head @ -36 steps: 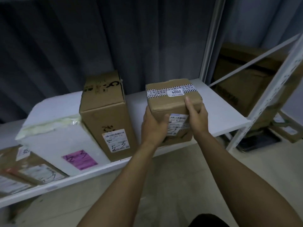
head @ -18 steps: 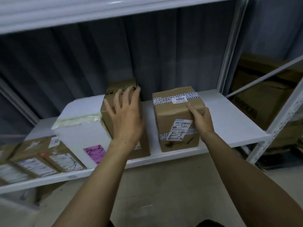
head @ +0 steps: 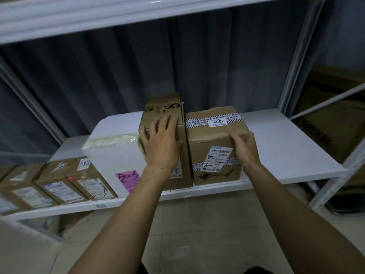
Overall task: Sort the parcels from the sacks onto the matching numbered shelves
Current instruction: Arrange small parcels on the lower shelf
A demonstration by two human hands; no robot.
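Observation:
A brown parcel point(head: 209, 139) with a "4002" sticker and striped tape stands on the white shelf point(head: 276, 147), its front label marked 5-3. My right hand point(head: 244, 146) grips its upper right front corner, fingers curled over the edge. A taller brown box point(head: 164, 107) stands tight against its left side. My left hand point(head: 160, 142) lies flat on that tall box's front top edge, fingers spread. A white foam box point(head: 110, 157) with a pink 5-3 label sits left of it.
Several smaller brown parcels point(head: 59, 182) line the shelf's left part. Another shelf board point(head: 98, 14) runs overhead. A white upright post point(head: 298, 56) and a diagonal brace stand at right, with large cartons point(head: 324, 123) behind. Tiled floor lies below.
The 4002 parcel went from held in both hands to standing on the shelf, then slid left against the tall box. My left hand moved off it onto the tall box.

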